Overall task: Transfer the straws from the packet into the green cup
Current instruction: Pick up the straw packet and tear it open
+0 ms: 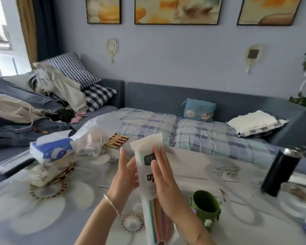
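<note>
A tall white packet (147, 149) of coloured straws (156, 220) stands nearly upright between my two hands, above the table. My left hand (125, 174) holds its left side, thumb against the packet and fingers stretched up behind it. My right hand (163, 183) lies flat on the packet's front with straight fingers. The green cup (204, 208) stands on the table just right of my right wrist, open side up, with nothing visible inside.
A black flask (281, 172) stands at the right. Tissue packs (51, 151) and a clear plastic bag (95, 135) are piled at the left. A beaded coaster (132, 221) lies near my left forearm. A bed (201, 131) runs behind the table.
</note>
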`<move>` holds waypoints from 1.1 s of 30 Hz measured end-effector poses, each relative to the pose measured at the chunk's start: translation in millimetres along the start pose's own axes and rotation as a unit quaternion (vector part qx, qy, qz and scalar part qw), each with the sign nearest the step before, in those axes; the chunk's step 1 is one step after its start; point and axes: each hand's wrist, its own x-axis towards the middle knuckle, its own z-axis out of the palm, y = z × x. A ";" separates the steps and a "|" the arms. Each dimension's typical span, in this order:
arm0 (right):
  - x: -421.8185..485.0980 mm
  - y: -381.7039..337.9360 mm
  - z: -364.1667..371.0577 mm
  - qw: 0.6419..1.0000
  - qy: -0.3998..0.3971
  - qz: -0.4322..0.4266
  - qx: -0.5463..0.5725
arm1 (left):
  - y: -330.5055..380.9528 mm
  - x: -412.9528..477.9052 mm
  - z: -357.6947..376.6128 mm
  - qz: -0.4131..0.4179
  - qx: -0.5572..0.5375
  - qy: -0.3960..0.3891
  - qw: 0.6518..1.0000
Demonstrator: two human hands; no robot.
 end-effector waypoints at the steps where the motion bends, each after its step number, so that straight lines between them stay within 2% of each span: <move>1: -8.4 -13.6 -5.4 1.000 -0.003 -0.010 0.016 | 11.3 -10.4 3.2 0.019 0.009 -0.007 1.000; 6: -51.6 -57.1 -23.7 0.996 -0.008 -0.046 0.078 | 46.2 -66.0 22.9 0.077 0.068 -0.032 0.994; 14: -105.0 -46.7 -30.8 0.985 -0.001 0.022 0.170 | 30.4 -106.0 31.6 0.045 0.094 -0.013 0.994; 18: -112.9 -58.0 -34.0 0.988 -0.008 0.024 0.153 | 36.0 -112.4 34.5 0.051 0.115 -0.044 0.991; 25: -116.2 -59.8 -27.5 0.981 0.012 0.047 0.190 | 31.5 -116.3 36.3 0.042 0.118 -0.045 0.991; 30: -115.6 -56.9 -26.3 0.976 0.007 0.076 0.204 | 26.8 -119.8 35.4 0.099 0.105 -0.049 0.988; 33: -115.6 -58.9 -24.8 0.978 -0.008 0.077 0.196 | 25.1 -119.7 31.7 0.137 0.141 -0.047 0.979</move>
